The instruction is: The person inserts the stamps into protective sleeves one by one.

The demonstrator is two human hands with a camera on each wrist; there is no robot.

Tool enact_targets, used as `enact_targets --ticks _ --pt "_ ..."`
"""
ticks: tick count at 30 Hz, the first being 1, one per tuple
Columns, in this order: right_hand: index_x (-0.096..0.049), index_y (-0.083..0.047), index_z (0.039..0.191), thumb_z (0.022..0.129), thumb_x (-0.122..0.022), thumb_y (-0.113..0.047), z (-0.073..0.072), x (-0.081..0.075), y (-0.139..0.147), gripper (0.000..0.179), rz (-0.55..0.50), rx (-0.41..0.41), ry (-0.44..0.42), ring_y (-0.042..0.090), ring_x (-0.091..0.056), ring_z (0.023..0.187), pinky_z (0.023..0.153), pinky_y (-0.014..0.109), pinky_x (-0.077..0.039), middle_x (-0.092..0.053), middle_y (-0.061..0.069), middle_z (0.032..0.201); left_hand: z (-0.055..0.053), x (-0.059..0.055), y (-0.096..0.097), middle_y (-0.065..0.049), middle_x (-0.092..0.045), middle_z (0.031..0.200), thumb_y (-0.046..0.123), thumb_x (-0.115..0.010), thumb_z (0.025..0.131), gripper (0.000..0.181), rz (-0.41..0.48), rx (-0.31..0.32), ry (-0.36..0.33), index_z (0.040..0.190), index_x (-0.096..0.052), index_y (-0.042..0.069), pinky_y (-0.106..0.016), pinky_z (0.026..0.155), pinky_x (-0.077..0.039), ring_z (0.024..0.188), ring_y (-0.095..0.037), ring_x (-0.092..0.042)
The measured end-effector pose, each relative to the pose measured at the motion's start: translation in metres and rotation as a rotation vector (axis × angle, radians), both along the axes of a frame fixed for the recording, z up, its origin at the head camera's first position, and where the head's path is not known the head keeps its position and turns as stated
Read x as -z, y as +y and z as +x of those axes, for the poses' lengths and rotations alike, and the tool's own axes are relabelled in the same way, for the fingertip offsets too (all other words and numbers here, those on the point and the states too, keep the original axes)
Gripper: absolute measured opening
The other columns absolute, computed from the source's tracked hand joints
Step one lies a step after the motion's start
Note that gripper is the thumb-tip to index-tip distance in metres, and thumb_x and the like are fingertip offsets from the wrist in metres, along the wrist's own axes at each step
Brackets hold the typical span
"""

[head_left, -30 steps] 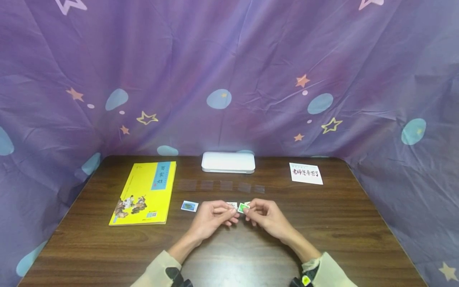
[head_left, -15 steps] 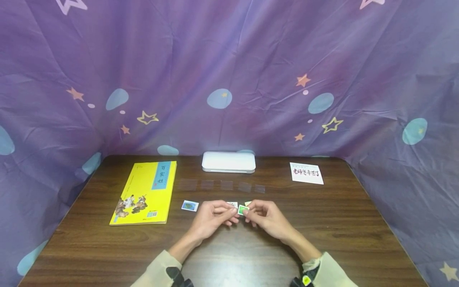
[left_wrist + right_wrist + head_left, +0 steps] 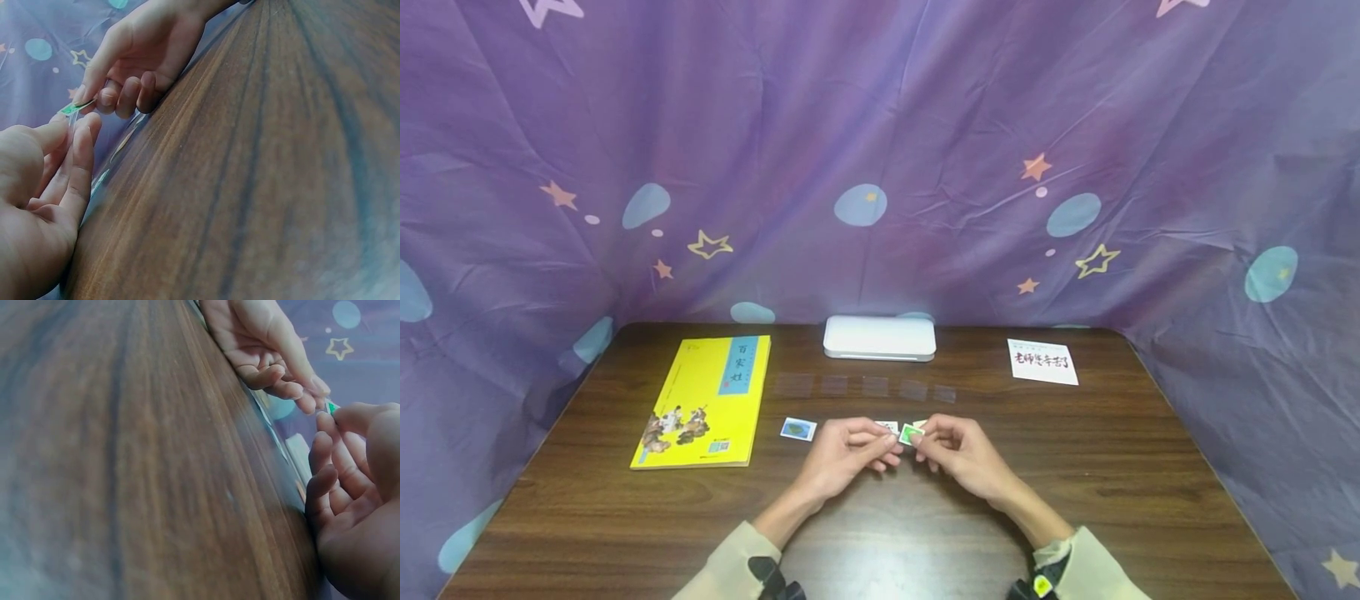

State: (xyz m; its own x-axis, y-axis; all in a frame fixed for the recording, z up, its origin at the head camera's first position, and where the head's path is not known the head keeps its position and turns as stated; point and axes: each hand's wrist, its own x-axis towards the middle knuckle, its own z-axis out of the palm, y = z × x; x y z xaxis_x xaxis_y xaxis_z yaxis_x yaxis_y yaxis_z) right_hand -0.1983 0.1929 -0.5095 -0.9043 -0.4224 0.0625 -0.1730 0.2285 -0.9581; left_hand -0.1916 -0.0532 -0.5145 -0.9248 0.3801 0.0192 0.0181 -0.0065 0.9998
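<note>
In the head view my left hand [image 3: 842, 457] and right hand [image 3: 964, 458] meet above the middle of the table. Between the thumb and fingers of my right hand a small green stamp [image 3: 907, 434] with a white border is pinched. My left hand pinches a narrow clear plastic sleeve [image 3: 73, 120], seen in the left wrist view, its upper end right at the stamp. Behind the hands, partly hidden by them, lie a white stamp with dark marks [image 3: 889, 426] and a pale yellowish piece [image 3: 919, 424]. A blue stamp [image 3: 798, 429] lies left of my left hand.
Several clear plastic sleeves [image 3: 875, 386] lie in a row behind the stamps. Farther back stands a white rounded case [image 3: 880, 337]. A yellow book [image 3: 700, 404] is at the left, a white card with handwriting [image 3: 1042, 362] at the right. Purple cloth encloses the table's back and sides.
The green stamp dips slightly toward me and comes back up between the fingertips. Both hands otherwise keep their place and their grip.
</note>
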Motion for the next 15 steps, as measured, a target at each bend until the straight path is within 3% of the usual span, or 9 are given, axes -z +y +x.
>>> enact_targets --ticks 5,15 --pt "-0.074 -0.004 0.102 0.105 -0.073 -0.022 -0.0005 0.0005 -0.0009 0.018 0.021 -0.019 0.01 0.008 -0.063 0.065 0.054 0.02 -0.057 -0.077 0.012 0.089 -0.0002 0.0002 -0.0002 -0.023 -0.082 0.109 0.017 -0.077 0.102 0.026 0.001 -0.003 0.001 0.119 -0.074 -0.002 -0.037 0.08 -0.073 0.088 -0.022 -0.083" --pt "-0.073 -0.004 0.101 0.105 -0.073 -0.022 0.0 -0.0018 -0.0011 0.019 -0.002 0.025 -0.017 0.009 -0.063 0.064 0.051 0.018 -0.053 -0.076 0.015 0.09 -0.001 0.0004 0.0005 -0.022 -0.082 0.111 0.016 -0.076 0.102 0.026 0.02 0.002 -0.005 0.119 -0.075 -0.004 -0.037 0.081 -0.073 0.091 -0.027 -0.083"
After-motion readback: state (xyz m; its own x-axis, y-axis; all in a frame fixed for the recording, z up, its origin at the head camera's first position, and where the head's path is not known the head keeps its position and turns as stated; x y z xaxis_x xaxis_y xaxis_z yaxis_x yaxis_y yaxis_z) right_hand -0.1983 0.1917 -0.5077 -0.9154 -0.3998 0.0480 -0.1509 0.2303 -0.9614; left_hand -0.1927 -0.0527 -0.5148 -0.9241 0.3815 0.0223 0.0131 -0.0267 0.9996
